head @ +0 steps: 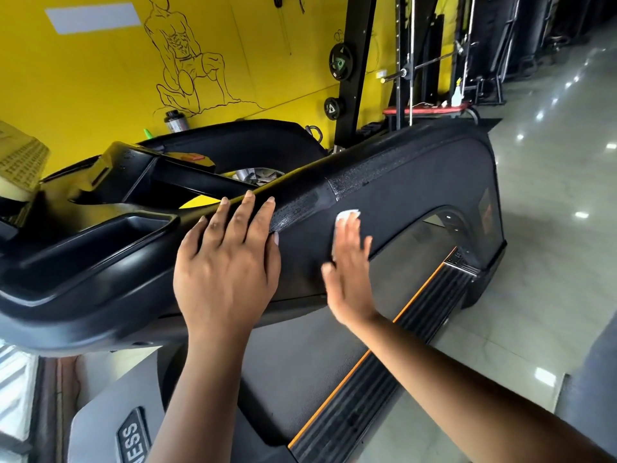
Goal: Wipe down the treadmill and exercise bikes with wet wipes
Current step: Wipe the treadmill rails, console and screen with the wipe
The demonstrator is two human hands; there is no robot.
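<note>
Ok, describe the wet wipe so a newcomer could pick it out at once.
Start at the black treadmill and find its matte black side panel below the handrail. The right hand presses flat there, with the white wet wipe peeking past its fingers. It is the only white thing on that dark panel.

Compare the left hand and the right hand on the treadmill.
The left hand is bare; the right hand presses a white wipe. The left hand lies over the handrail; the right hand is lower, on the side panel. Both lie flat, fingers straight.
</note>
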